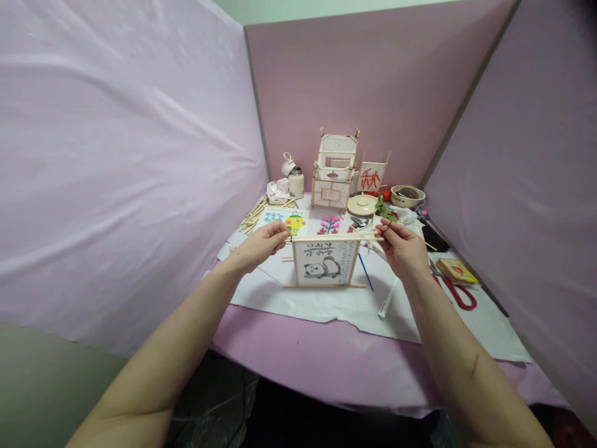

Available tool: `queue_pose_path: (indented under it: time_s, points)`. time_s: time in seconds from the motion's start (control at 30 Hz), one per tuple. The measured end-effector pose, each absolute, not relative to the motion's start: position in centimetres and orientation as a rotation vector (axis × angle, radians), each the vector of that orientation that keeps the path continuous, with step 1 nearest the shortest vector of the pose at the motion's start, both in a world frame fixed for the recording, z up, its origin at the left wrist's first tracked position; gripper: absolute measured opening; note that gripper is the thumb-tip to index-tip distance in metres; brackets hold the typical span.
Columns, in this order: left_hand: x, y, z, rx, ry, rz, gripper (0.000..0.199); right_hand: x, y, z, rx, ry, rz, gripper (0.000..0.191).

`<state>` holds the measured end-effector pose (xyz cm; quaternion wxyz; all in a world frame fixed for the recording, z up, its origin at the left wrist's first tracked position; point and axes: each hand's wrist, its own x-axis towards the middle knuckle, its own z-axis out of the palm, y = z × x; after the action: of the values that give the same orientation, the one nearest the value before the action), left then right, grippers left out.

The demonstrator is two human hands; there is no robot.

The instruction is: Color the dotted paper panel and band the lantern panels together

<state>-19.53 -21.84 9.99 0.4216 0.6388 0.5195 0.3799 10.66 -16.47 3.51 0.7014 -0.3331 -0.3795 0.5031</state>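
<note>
A wooden stick frame (325, 264) with a panda and bamboo drawing stands upright on the white paper. My left hand (271, 239) pinches the left end of its top sticks. At the right end of those sticks, my right hand (396, 244) has its fingers closed, with a thin dark band (386, 229) between thumb and fingers. Behind the frame lie a drawing of a yellow figure (295, 223) and one of a pink plant (329, 225). A blue stick (366, 272) lies to the right of the frame.
A taller stick structure (333, 171) stands at the back, beside a panel with a red character (371, 177). Loose sticks (254, 214) and a jar (296, 183) are back left. At right are red-handled scissors (461, 295), a yellow box (457, 272) and a bowl (407, 196).
</note>
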Motion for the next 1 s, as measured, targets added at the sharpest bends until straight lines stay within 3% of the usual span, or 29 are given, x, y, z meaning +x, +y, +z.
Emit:
queue_pose_path:
  time_s: [0.47, 0.83, 1.0]
  points:
    - [-18.6, -22.4, 10.0, 1.688, 1.251, 0.949, 0.012, 11.2, -18.3, 2.6, -0.779, -0.905, 1.300, 0.038]
    - [-17.2, -22.6, 10.9, 1.752, 1.273, 0.978, 0.008, 11.5, -15.8, 3.5, -0.777, -0.856, 1.136, 0.026]
    - [-17.4, -22.4, 10.4, 1.927, 1.243, 1.037, 0.021, 11.7, -15.6, 3.2, -0.775, -0.830, 1.142, 0.025]
